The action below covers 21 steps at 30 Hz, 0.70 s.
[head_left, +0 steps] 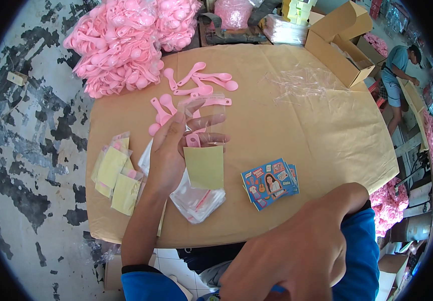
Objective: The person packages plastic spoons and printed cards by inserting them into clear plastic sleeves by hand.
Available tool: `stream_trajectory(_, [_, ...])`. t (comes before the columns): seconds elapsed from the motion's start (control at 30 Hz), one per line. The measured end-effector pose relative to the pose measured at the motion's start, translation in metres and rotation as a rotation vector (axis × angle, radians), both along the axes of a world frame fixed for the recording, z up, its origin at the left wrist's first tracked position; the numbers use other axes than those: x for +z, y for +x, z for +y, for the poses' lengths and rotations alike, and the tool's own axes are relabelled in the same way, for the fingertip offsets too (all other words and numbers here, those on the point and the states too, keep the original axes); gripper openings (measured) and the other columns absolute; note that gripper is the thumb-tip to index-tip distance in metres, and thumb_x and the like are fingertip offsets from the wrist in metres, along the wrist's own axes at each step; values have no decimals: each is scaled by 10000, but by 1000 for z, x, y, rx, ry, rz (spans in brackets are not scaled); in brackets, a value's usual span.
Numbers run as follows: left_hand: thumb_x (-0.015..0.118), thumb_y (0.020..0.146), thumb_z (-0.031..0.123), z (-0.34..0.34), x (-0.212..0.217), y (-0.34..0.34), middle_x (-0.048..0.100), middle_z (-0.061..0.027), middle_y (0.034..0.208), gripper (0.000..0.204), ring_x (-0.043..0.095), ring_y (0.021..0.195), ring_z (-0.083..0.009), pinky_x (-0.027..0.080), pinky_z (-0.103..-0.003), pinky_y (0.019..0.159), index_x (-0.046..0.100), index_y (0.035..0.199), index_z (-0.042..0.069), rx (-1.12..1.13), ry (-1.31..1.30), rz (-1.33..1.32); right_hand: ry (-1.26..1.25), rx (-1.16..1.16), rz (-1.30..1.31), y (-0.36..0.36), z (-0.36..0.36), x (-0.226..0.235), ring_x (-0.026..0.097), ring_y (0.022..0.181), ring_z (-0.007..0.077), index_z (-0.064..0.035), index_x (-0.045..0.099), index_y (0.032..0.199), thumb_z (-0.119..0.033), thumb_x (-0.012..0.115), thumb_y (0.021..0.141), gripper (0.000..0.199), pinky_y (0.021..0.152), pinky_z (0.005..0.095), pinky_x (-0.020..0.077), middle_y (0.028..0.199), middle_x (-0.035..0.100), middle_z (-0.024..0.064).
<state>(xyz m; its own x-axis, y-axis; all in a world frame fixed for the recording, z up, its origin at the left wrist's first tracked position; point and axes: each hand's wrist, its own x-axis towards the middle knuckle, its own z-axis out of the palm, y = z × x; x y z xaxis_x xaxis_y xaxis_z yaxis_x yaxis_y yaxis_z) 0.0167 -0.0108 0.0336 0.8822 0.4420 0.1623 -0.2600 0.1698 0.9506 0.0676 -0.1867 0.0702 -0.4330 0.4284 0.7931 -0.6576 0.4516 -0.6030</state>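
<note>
My left hand (172, 143) is over the table, pinching a clear plastic bag (215, 108) between thumb and fingers. Its fingers show through the film. Low in the bag is a plain yellow-green card (204, 168), with a pink spoon (193, 140) just above it. Beneath lies a stack of clear bags (196, 203). My right hand (296, 246) is raised large and close at the lower right; its fingertips are hidden. Beyond it sits a pile of blue printed cards (270, 184). Loose pink spoons (201, 80) lie past my left hand.
Filled bags with yellow-green cards (114, 173) lie at the table's left. Large bags of pink spoons (121, 45) fill the back left. Thin clear plastic strips (306, 85) and an open cardboard box (342, 45) are at the back right. Another person (399, 75) stands beyond.
</note>
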Motion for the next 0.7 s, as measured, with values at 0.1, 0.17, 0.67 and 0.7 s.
stream_trajectory(0.1, [286,1047,358,1,0,0,616,-258,1173,545,697,895,-307,602,-385,731,373,1404,-44,-1,14,-7,3,91,54,-2,2,-9,571,720,350,-86,530,836,-169,380,1004,240,600,377,432,891,590,196])
stream_trajectory(0.17, [283,1047,357,2,0,0,616,-257,1174,542,697,894,-304,603,-385,731,378,1403,-41,-2,24,-7,-7,94,73,-3,1,-11,569,717,350,-85,526,831,-175,375,1004,247,599,376,430,882,587,193])
stream_trajectory(0.67, [343,1054,258,11,-13,-1,605,-134,1235,427,557,1163,-181,405,-317,1026,454,1368,-8,75,106,11,-476,-675,-196,48,46,0,456,668,102,19,461,1355,-139,346,1038,372,647,261,417,743,464,20])
stream_trajectory(0.7, [343,1054,258,12,-14,-4,605,-134,1235,427,557,1163,-181,405,-317,1026,454,1368,-8,85,112,12,-469,-665,-196,48,49,-2,456,668,102,19,461,1355,-139,346,1038,372,647,261,417,743,464,20])
